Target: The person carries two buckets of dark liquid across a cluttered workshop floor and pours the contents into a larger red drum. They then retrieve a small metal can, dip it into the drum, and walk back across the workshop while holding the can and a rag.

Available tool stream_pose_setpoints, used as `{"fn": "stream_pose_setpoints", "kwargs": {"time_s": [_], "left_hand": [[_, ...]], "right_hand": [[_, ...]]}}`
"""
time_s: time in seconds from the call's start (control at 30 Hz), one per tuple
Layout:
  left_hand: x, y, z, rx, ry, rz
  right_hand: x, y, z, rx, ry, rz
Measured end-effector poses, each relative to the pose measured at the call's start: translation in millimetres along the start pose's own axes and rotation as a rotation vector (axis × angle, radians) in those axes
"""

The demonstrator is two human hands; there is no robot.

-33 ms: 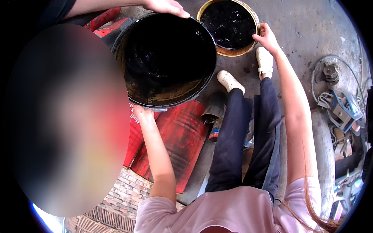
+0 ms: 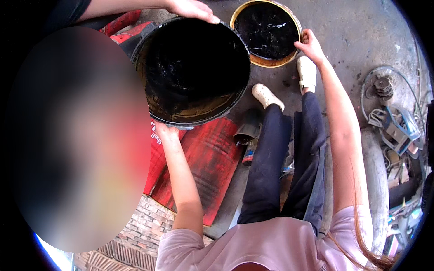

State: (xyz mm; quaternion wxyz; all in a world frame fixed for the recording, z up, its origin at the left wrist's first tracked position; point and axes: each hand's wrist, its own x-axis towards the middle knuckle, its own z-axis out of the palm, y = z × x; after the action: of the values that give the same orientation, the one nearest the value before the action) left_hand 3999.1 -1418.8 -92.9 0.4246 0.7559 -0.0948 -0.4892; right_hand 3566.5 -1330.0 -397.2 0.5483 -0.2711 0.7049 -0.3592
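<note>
Big black bucket (image 2: 196, 72) held up over red drum (image 2: 203, 162), w/ co-worker's hand (image 2: 192, 9) on far rim.

L hand (image 2: 165, 133) pressed under bucket's near edge, fingers hidden so can't tell grip; R hand (image 2: 309, 45) clasping rim of oil-filled gold pan (image 2: 269, 31), on concrete just right of bucket. Risk: oily bucket wall sliding off L palm, tipping dregs onto drum or white shoes (image 2: 289, 86) below-right of bucket; pan sloshing if tugged.

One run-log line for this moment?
left hand: under black bucket | right hand: on oil pan rim | co-worker's hand: bucket top
</note>
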Motion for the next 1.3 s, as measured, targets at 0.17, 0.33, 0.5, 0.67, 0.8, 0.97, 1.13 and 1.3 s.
{"fn": "stream_pose_setpoints", "kwargs": {"time_s": [0.17,0.33,0.5,0.67,0.8,0.97,1.13,1.3], "left_hand": [[29.3,-16.4,-39.8,-0.049,-0.07,0.121],[49.0,-33.7,-65.0,-0.081,0.051,0.111],[60.7,-61.4,-107.3,-0.128,0.414,0.107],[15.6,-99.8,-148.9,-0.115,0.539,-0.137],[-78.6,-117.6,-164.5,-0.1,0.585,-0.195],[-195.5,-98.9,-139.5,0.003,0.543,-0.223],[-247.3,-86.1,-134.3,-0.156,0.383,-0.347],[-278.8,-77.2,-152.4,-0.212,0.446,-0.447]], "right_hand": [[-0.6,0.7,-9.8,0.052,-0.008,0.138],[-7.7,-14.4,-15.3,0.072,0.059,0.239],[-13.4,-39.3,-22.3,0.28,0.044,0.293],[-67.4,-51.9,-31.4,-0.199,0.279,0.055],[-164.4,-105.9,-61.3,-0.159,0.326,0.338],[-245.9,-121.7,-144.8,0.097,0.226,0.396],[-281.5,-203.7,-185.5,-0.016,0.158,0.315],[-283.4,-259.4,-179.6,-0.054,0.046,0.29]]}}
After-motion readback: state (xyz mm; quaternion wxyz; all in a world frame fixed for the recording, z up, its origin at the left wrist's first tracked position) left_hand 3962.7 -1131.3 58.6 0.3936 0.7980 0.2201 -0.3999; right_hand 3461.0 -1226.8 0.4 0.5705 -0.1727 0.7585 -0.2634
